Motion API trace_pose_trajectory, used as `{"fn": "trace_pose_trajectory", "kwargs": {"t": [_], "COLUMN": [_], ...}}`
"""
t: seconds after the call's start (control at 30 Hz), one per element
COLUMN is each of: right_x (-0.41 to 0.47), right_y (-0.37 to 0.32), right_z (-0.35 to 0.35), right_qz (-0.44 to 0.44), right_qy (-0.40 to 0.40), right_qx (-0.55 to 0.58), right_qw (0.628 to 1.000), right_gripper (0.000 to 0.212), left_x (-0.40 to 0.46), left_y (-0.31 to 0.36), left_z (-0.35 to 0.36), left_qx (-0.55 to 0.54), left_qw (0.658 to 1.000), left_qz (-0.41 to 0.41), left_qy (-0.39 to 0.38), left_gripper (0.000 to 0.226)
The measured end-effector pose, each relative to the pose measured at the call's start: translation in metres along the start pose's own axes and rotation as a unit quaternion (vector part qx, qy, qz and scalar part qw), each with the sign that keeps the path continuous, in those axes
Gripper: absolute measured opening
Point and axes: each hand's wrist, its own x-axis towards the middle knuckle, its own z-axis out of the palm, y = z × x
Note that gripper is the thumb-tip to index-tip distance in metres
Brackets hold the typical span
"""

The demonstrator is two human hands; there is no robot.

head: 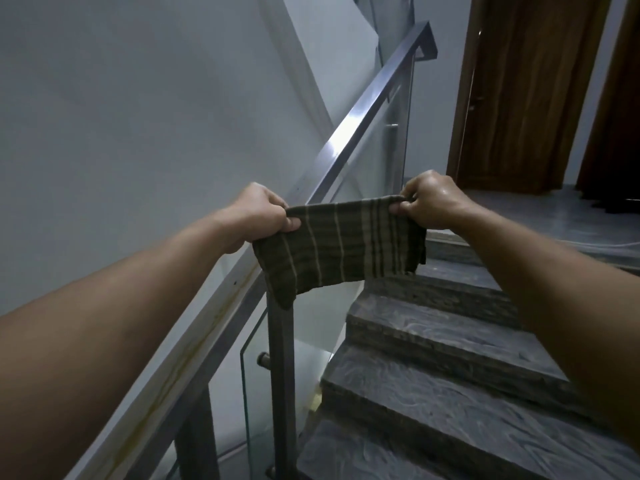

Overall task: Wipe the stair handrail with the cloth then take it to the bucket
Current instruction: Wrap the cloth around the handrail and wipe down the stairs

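A dark olive cloth (341,244) with pale stripes hangs stretched between both hands, in front of the metal stair handrail (360,123). My left hand (261,213) pinches its left top corner. My right hand (429,200) pinches its right top corner. The handrail runs up from lower left to upper right, and the cloth covers part of it. Whether the cloth touches the rail I cannot tell. No bucket is in view.
Grey stone steps (450,344) climb to the right toward a landing with wooden doors (519,91). Glass panels (263,403) and a metal post (282,375) stand under the rail. A white wall (138,116) lies to the left.
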Motion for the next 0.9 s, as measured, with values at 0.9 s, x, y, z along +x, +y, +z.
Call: {"fn": "trace_pose_trajectory", "kwargs": {"t": [0.9], "right_x": [0.323], "right_y": [-0.034], "right_z": [0.031], "right_qz": [-0.123], "right_qy": [0.142], "right_qx": [-0.099], "right_qw": [0.977], "right_gripper": [0.023], "left_x": [0.247], "left_y": [0.038], "left_z": [0.037], "left_qx": [0.161], "left_qw": [0.938], "left_qz": [-0.160], "left_qy": [0.261], "left_gripper": [0.031]}}
